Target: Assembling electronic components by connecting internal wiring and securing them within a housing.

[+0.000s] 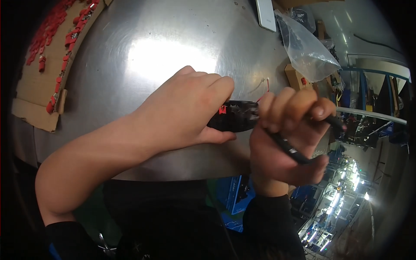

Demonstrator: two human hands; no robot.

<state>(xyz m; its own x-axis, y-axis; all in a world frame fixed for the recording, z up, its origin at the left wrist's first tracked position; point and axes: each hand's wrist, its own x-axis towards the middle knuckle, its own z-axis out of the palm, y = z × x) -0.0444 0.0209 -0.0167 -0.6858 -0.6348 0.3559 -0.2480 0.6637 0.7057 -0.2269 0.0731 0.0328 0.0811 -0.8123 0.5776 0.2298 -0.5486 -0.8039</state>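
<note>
My left hand [190, 106] is closed around a dark black housing [236, 116] with a small red part [222, 109] showing on its side. The housing lies sideways above the table's near edge, and my palm hides its left end. At its right end, my right hand [294, 125] grips what look like pliers by black curved handles [288, 148]. One handle runs down across the palm; the other sticks out beyond the fingers. The fingers hide the tool's head, so I cannot tell whether it bites on the housing.
A cardboard tray [32, 89] with several red parts stands at the left of the metal table [108, 47]. A white flat device [265, 15], a clear plastic bag [310, 52] and a small cardboard box [293, 77] lie at the right. A blue box [236, 197] is below the edge.
</note>
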